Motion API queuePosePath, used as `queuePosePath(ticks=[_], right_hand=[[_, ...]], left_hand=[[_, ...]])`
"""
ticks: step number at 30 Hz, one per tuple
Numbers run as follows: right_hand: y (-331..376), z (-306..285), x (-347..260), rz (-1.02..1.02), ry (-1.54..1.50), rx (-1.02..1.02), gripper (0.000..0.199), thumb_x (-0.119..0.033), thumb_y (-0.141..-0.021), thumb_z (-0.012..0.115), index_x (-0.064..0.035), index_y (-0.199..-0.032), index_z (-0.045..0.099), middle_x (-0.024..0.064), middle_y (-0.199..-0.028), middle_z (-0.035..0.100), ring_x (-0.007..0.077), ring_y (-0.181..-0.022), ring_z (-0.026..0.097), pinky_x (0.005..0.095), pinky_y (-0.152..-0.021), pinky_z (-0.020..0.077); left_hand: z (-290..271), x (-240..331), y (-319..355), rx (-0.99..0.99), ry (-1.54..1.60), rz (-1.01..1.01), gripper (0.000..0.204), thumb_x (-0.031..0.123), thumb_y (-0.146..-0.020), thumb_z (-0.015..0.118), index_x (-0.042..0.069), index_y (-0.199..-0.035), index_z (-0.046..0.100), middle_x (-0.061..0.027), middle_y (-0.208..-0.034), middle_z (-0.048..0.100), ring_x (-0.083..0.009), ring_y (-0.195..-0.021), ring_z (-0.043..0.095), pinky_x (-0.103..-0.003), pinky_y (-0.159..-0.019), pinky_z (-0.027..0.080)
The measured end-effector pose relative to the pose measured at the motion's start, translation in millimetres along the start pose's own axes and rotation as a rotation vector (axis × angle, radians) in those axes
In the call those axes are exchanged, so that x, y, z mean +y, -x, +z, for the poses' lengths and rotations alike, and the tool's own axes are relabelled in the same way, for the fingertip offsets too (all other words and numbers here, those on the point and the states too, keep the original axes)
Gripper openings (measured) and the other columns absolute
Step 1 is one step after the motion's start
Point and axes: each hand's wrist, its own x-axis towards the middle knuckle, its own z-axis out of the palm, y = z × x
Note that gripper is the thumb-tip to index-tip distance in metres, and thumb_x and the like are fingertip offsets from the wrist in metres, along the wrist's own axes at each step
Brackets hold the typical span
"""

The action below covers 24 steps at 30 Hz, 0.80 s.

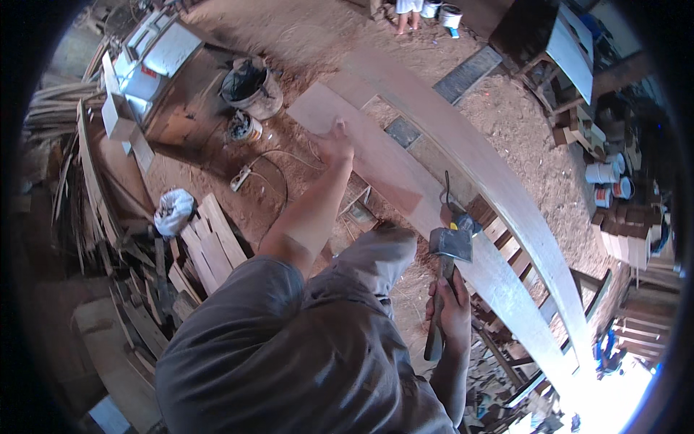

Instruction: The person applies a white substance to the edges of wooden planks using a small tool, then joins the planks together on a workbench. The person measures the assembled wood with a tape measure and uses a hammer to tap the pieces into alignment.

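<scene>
My left hand (335, 145) is closed on the near edge of a flat wooden board (376, 160), its fingers lying over the top face. The board rests on a long, narrow plank bench (499, 286) running from upper left to lower right. In front of my body, my right hand (451, 302) is wrapped around the wooden handle of a hatchet (450, 244), whose dark metal head points up over the bench edge. Just beyond the hatchet head sits a dark power tool with a yellow spot (466, 223), partly hidden by it.
A long curved plank (491, 163) runs beside the bench on its far side. Left lie a black-lined bucket (246, 83), a small tub (244, 126), a power strip (240, 179) with cable, and stacked wood pieces (210, 246). Another person's legs (407, 18) show at the top.
</scene>
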Motion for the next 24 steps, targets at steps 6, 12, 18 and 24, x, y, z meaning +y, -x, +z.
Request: queuePosePath(ticks=[6, 12, 18, 24], right_hand=[[49.6, -7.6, 25.8, 0.032, -0.185, 0.145, 0.055, -0.015, -0.108, 0.054, -0.0057, -0.162, 0.046, 0.0078, -0.096, 0.065, 0.0174, -0.058, 0.062, 0.0331, -0.049, 0.0501], [36.5, 21.2, 41.0, -0.029, -0.346, 0.139, 0.052, -0.016, -0.107, 0.054, -0.0064, -0.158, 0.049, 0.0079, -0.100, 0.065, 0.0175, -0.060, 0.063, 0.0327, -0.052, 0.0520], [-15.9, 86.7, 25.0, -0.087, -0.328, 0.171, 0.046, -0.012, -0.109, 0.052, -0.0054, -0.154, 0.053, 0.0085, -0.101, 0.065, 0.0152, -0.061, 0.063, 0.0313, -0.053, 0.0522], [-76.4, 183.3, -16.9, -0.080, -0.441, 0.333, 0.057, -0.014, -0.108, 0.057, -0.0059, -0.164, 0.048, 0.0070, -0.103, 0.066, 0.0150, -0.066, 0.062, 0.0300, -0.058, 0.0520]], left_hand=[[-7.4, 15.6, 7.9, -0.111, 0.324, -0.032, 0.110, 0.042, -0.105, 0.071, 0.001, -0.172, -0.006, -0.0282, -0.163, 0.049, -0.0452, -0.147, 0.053, -0.048, -0.123, 0.045], [-20.6, -0.4, -9.4, -0.172, 0.022, 0.021, 0.109, 0.043, -0.106, 0.069, -0.001, -0.171, -0.006, -0.0339, -0.163, 0.046, -0.0493, -0.146, 0.053, -0.052, -0.124, 0.045], [-63.7, 34.5, -17.4, -0.300, -0.244, 0.042, 0.096, 0.041, -0.106, 0.071, -0.009, -0.167, 0.016, -0.0347, -0.159, 0.048, -0.0475, -0.147, 0.051, -0.053, -0.126, 0.042], [-76.8, 17.8, -179.5, -0.306, -0.076, 0.326, 0.086, 0.042, -0.102, 0.079, -0.012, -0.156, 0.040, -0.0301, -0.149, 0.055, -0.0386, -0.143, 0.052, -0.050, -0.124, 0.039]])
